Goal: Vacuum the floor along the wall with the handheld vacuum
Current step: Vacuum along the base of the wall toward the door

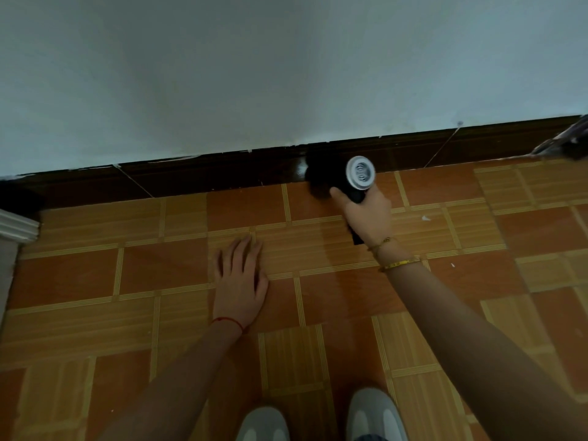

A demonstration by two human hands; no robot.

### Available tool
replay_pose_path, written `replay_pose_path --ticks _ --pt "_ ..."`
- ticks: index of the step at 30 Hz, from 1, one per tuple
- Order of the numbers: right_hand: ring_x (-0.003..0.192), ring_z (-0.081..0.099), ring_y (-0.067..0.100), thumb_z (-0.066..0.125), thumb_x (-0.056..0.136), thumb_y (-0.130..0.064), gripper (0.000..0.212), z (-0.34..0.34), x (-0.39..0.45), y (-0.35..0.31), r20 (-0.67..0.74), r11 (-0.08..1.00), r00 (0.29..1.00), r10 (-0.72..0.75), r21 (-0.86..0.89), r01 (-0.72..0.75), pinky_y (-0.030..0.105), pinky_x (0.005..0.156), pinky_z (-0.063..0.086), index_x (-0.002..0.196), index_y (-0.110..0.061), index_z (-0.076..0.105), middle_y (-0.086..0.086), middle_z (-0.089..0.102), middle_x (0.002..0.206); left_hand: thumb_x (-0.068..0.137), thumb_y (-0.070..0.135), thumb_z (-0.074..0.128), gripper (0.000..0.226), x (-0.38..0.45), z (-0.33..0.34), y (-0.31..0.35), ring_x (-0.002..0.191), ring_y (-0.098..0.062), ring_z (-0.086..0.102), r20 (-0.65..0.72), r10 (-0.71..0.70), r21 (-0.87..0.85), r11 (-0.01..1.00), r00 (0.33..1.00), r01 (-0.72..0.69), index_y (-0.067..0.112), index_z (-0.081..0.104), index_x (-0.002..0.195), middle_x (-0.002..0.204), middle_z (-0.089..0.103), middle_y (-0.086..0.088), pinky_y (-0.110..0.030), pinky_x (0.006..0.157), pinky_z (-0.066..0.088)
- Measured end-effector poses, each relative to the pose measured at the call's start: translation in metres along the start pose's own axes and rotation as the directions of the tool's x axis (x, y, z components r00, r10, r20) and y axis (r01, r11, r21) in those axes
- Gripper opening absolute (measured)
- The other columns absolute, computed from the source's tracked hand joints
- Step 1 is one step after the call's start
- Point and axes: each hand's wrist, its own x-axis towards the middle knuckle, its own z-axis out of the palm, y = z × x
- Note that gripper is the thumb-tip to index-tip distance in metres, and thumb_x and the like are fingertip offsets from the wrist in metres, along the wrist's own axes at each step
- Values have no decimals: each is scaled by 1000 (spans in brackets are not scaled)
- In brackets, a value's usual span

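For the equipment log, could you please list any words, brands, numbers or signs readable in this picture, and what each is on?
No text can be read.
Handheld vacuum, held in the right hand: its grey round end cap carries a mark in the middle, too blurred to read.
Wall, floor tiles, shoes: no lettering visible.

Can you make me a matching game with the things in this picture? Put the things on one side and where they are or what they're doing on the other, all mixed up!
Things:
1. left hand
2. right hand
3. handheld vacuum
4. shoes

Places or states:
A. at the bottom edge of the picture
B. gripping a black handle
C. lying flat on the floor tiles, fingers straight
D. black, with a round silver end, down by the dark baseboard

Pairs: 1-C, 2-B, 3-D, 4-A
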Motion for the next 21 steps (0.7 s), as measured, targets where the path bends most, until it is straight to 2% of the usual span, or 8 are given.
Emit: replay_pose_path --ticks 3,6,10,12,15,17,21 --pt "106 64 29 69 78 -53 66 -17 5 10 -184 998 981 55 31 -50 32 90 49 129 -14 54 10 69 113 94 33 39 52 0 1 0 141 -26 32 8 -4 -1 1000 1000 4 15 44 143 149 41 -9 -58 117 18" --pt "115 60 27 69 83 -45 67 -33 8 20 -295 996 951 93 39 -86 28 86 41 138 -14 47 8 66 121 95 34 38 53 0 1 0 139 -28 33 18 -13 8 1000 1000 13 15 44 144 148 42 -10 -56 118 17" --pt "113 60 23 71 83 -43 67 -26 4 18 -255 999 966 41 14 -39 25 87 41 139 -14 46 6 67 121 95 35 37 53 0 0 1 140 -28 34 16 -14 9 1000 1000 13 16 43 144 149 41 -9 -56 119 16" --pt "105 63 21 71 83 -43 61 -15 2 16 -150 1000 989 -2 14 4 27 85 47 132 -13 52 6 69 113 95 36 36 53 0 0 1 140 -28 34 12 -12 5 1000 1000 12 16 44 144 149 41 -8 -56 118 16" --pt "93 68 28 71 81 -47 56 -4 2 13 -5 999 999 -42 -17 41 37 83 55 123 -13 56 11 72 100 96 36 36 53 0 0 1 140 -27 33 12 -12 3 1000 1000 12 16 43 144 150 41 -8 -56 118 17" --pt "93 68 29 71 81 -48 57 -6 4 13 -39 999 999 -35 -11 34 37 82 55 123 -13 56 12 72 100 95 36 36 53 0 0 1 140 -26 32 9 -15 4 1000 1000 15 16 44 144 149 41 -8 -56 118 17" --pt "105 65 29 69 79 -52 68 -26 8 19 -237 1000 971 13 4 -13 35 88 52 132 -14 50 9 69 114 95 36 36 53 0 0 0 140 -28 33 12 -15 19 1000 1000 15 16 45 143 149 42 -9 -55 118 17"
